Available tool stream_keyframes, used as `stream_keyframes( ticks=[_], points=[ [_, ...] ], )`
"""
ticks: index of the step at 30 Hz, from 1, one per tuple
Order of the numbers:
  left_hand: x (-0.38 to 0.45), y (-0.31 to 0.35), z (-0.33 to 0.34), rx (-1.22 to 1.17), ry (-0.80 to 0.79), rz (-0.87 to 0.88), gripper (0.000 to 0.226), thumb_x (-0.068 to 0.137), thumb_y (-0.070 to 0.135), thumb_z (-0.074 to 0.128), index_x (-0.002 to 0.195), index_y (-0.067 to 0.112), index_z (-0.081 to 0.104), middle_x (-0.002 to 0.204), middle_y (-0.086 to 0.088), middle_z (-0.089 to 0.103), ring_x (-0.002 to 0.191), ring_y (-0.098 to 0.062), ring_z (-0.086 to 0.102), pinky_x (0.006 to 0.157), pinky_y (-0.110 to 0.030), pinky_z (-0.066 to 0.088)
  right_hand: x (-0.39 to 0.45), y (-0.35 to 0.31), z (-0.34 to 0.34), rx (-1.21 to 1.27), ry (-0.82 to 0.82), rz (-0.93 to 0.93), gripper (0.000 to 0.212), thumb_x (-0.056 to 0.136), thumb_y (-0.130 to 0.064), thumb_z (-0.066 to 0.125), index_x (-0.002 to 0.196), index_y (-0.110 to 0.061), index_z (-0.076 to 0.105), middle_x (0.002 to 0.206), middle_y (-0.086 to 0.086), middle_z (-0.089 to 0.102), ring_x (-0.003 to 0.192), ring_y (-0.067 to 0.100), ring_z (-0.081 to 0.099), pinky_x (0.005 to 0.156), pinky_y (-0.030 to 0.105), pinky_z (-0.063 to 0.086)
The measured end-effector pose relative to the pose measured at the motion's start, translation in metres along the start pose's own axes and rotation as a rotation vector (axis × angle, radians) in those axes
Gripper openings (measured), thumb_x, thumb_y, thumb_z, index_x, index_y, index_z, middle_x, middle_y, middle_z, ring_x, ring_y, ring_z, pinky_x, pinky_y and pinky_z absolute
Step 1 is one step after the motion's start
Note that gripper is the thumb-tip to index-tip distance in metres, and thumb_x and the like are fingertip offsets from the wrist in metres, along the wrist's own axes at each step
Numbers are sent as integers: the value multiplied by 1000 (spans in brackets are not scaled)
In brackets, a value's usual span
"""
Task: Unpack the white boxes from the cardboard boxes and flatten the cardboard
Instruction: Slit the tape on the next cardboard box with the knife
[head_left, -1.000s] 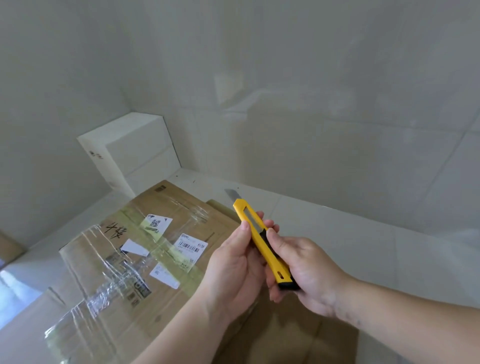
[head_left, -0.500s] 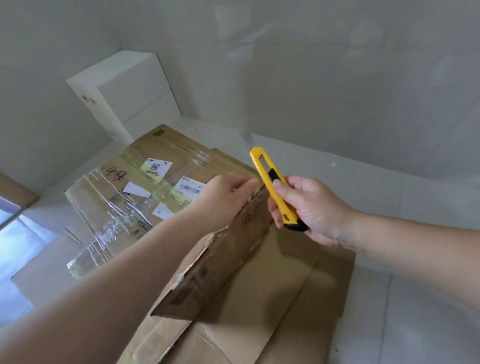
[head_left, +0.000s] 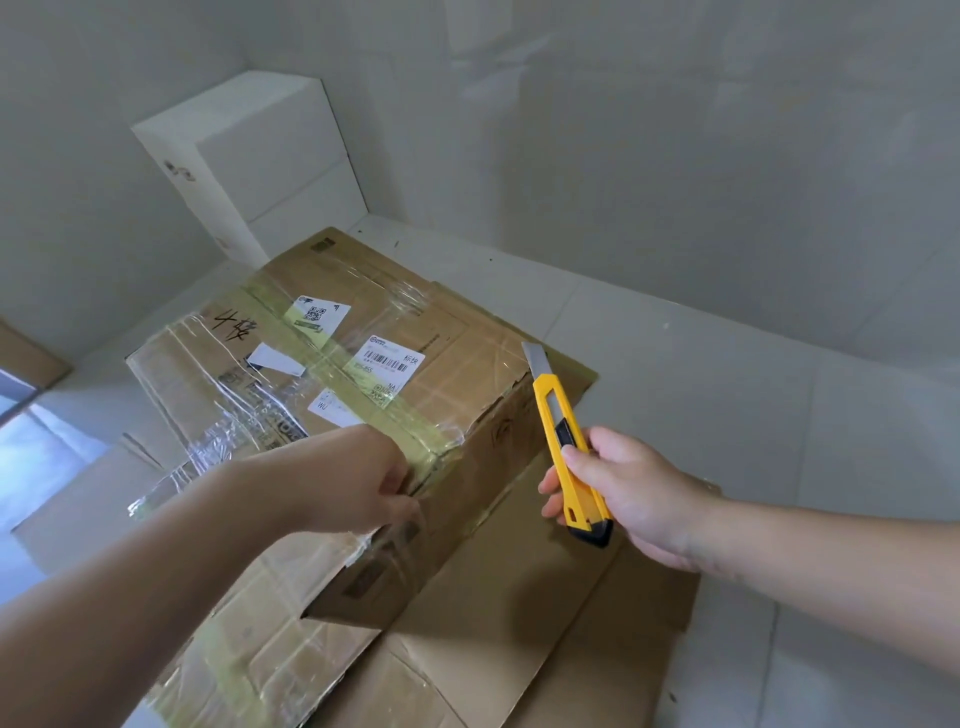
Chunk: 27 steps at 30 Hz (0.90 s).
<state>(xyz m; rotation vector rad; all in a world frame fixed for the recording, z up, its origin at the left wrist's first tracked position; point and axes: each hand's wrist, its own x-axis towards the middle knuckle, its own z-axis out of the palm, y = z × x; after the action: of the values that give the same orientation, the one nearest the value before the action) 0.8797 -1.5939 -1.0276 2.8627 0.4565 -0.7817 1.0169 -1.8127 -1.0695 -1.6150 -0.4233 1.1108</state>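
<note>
The right hand (head_left: 628, 493) is closed round a yellow plastic utility knife (head_left: 563, 447), blade out. Just left of it, the left hand (head_left: 363, 483) pinches the taped brown cardboard box (head_left: 363, 364); a slip could cut those fingers. White boxes (head_left: 260, 156) stand beyond.

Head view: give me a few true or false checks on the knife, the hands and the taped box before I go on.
1. The right hand holds the yellow knife with its blade out. True.
2. The blade is cutting into the tape. False: it is in the air beside the taped box, apart from it.
3. The left hand grips the near edge of the taped box. True.
4. The white boxes lie on top of the taped box. False: they stand in the corner behind it.
5. Flat cardboard lies on the floor under the right hand. True.
</note>
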Motion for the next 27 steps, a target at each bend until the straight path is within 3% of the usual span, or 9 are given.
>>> stream_keyframes(
  ticks=[4, 9, 17, 22, 27],
  points=[
    [-4, -6, -7, 41, -50, -12, 33, 82, 37, 56, 64, 11, 48, 61, 0, 41, 53, -14, 35, 53, -25, 36, 2, -3, -5, -17, 8, -12, 19, 102, -19, 39, 110, -11, 55, 91, 11, 69, 78, 21, 69, 76, 35, 58],
    [-1, 6, 0, 272, 64, -4, 26, 79, 30, 46, 62, 11, 45, 58, -2, 40, 53, -17, 41, 50, -26, 38, 3, 1, -12, 11, 27, -3, 19, 102, -19, 40, 109, -11, 55, 92, 13, 69, 79, 23, 69, 79, 39, 58],
    [51, 54, -22, 122, 276, -25, 27, 84, 23, 44, 60, 10, 42, 59, -2, 38, 50, -17, 38, 44, -24, 31, 21, -3, -13, 190, 151, 27, 19, 103, -17, 38, 107, -7, 53, 84, 13, 66, 69, 23, 67, 64, 32, 54],
    [63, 64, -17, 61, 306, -38, 29, 84, 24, 44, 58, 11, 39, 59, -2, 38, 50, -17, 38, 43, -25, 28, 34, -17, -13, 216, 205, 15, 20, 103, -19, 38, 109, -7, 54, 81, 8, 65, 65, 18, 66, 75, 38, 55],
    [68, 66, -19, 67, 304, -36, 29, 85, 26, 44, 59, 13, 40, 60, -1, 39, 53, -17, 40, 45, -25, 31, 44, -23, -11, 203, 241, 19, 21, 103, -21, 38, 111, -9, 53, 84, 9, 66, 64, 16, 66, 74, 36, 54]
  ],
)
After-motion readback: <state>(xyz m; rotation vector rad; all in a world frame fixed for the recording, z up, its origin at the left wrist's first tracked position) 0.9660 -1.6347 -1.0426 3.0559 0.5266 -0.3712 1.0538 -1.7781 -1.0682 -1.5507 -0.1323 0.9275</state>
